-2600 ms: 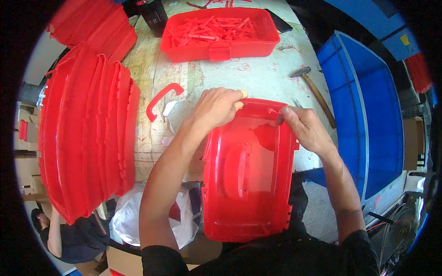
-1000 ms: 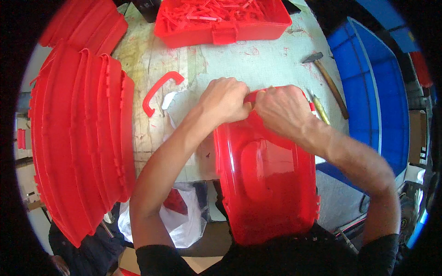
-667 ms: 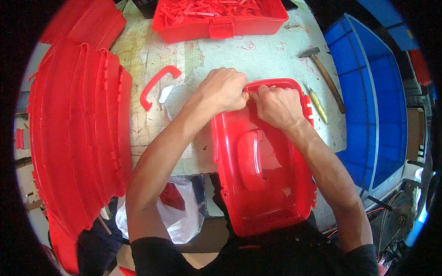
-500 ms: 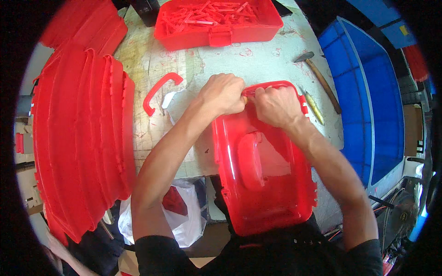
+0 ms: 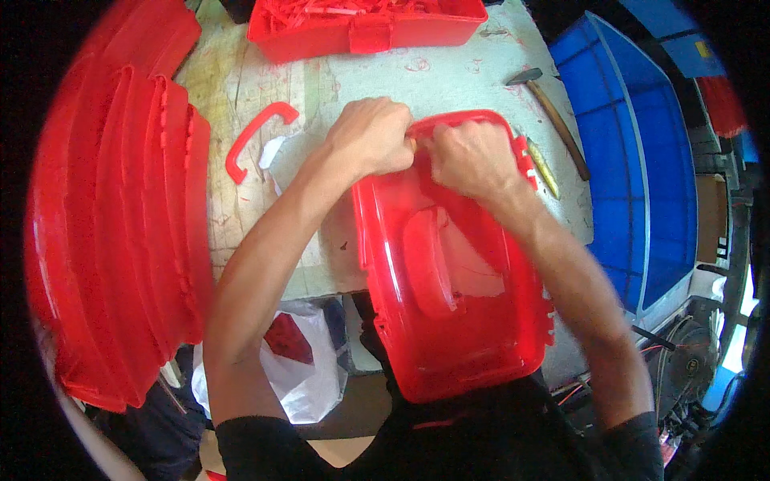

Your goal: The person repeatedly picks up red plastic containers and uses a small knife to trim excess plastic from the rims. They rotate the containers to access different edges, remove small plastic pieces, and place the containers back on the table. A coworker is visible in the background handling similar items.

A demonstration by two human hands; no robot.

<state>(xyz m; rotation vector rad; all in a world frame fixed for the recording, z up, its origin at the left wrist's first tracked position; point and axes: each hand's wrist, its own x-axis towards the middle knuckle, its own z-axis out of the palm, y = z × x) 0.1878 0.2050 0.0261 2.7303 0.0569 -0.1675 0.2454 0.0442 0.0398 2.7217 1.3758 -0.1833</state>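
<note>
A red, translucent plastic box lid lies lengthwise in front of me, its near end against my dark shirt and its far end over the worktable. A raised oblong shape shows in its middle. My left hand is closed in a fist at the lid's far left corner. Beside it, my right hand is closed at the far rim, fingers curled under. The two hands almost meet; whatever their fingers pinch there is hidden. Left of them a loose red handle rests on the table, near a white scrap.
Stacked red plastic shells rise at the left. A red bin of small red parts stands at the back. A hammer and a yellowish knife-like tool lie right of the lid, before a blue crate. A white bag hangs below.
The whole view has shifted, so table things appear farther left and higher. Both hands stay closed at the lid's far end, with little visible change in their hold.
</note>
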